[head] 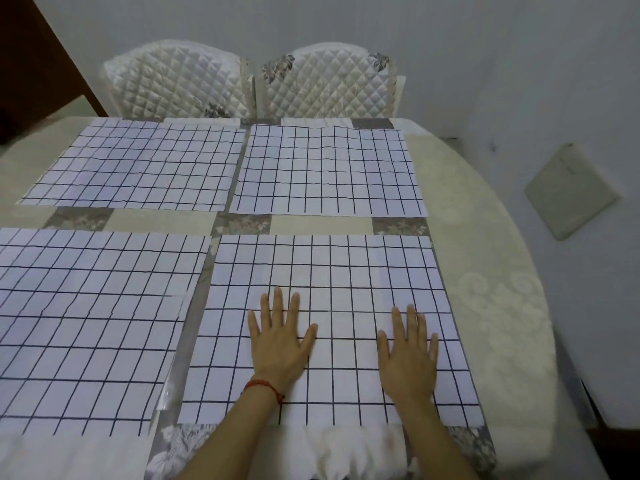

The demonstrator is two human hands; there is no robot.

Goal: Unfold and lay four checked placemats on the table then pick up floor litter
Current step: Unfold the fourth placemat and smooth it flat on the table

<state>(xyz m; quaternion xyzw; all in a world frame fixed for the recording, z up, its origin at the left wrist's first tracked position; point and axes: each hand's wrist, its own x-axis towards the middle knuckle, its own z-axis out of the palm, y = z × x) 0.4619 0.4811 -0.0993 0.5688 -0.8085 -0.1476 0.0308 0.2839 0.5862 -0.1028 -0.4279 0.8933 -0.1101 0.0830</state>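
2 quilted chairs behind patterned tablecloth, square cushion on floor

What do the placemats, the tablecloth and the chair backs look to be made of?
Placemats: thin woven cloth, matte white with dark grid lines; fold creases and slight ripples suggest fabric, though paper cannot be ruled out. Tablecloth: cream, faintly glossy with a raised floral pattern, probably embossed vinyl or damask. Chair backs: shiny quilted satin-like covers with diamond stitching. Both hands press flat on the near right mat.
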